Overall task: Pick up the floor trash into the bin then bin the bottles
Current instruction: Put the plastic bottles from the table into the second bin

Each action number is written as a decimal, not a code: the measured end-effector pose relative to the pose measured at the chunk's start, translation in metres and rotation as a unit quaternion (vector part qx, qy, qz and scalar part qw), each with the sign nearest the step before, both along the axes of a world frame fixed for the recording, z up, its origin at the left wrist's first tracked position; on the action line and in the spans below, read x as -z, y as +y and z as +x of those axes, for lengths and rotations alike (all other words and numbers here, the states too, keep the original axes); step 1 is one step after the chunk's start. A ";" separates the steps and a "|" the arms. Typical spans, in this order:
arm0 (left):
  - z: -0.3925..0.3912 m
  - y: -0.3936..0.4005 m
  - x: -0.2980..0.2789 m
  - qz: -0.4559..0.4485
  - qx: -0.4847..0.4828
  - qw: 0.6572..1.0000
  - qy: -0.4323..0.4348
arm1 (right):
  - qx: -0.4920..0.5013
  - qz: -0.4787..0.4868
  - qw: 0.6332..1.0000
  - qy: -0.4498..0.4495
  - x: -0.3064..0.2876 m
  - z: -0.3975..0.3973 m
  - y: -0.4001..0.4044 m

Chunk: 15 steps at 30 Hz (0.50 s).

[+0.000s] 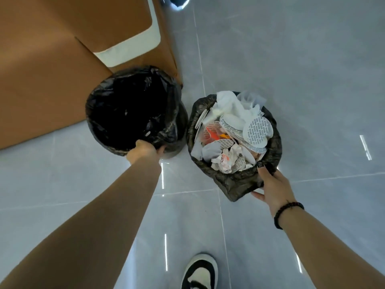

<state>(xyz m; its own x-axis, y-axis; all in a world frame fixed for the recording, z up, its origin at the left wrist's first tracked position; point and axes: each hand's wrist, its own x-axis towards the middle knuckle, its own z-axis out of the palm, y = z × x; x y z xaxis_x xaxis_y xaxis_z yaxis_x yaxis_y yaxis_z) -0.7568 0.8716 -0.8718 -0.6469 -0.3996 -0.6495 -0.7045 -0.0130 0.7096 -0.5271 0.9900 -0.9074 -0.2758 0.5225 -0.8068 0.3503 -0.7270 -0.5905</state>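
While both hands hold a bin each, the floor round them shows no loose trash and no bottles, so the picking-up part looks done or nearly so, though only this patch of tile is in view. The left hand (pixel 145 150) grips the near rim of the empty bin (pixel 135 110), at about ten o'clock from the shoe (pixel 201 272), its fingers curled over the black liner. The right hand (pixel 270 185) grips the full bin (pixel 234 142) at its five o'clock edge, thumb over the rim, fingers under the bag. Paper trash (pixel 239 126) fills that bin to the top. The bottles are yet to be binned, by my judgement; none is visible
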 end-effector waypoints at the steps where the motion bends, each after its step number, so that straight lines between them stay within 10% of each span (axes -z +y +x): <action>1: 0.007 -0.004 -0.012 0.044 -0.056 0.997 0.019 | 0.006 -0.014 1.000 -0.009 -0.007 -0.001 0.001; 15: 0.050 -0.106 -0.186 -0.087 0.254 0.960 0.082 | 0.045 -0.011 0.991 -0.123 -0.165 0.028 -0.011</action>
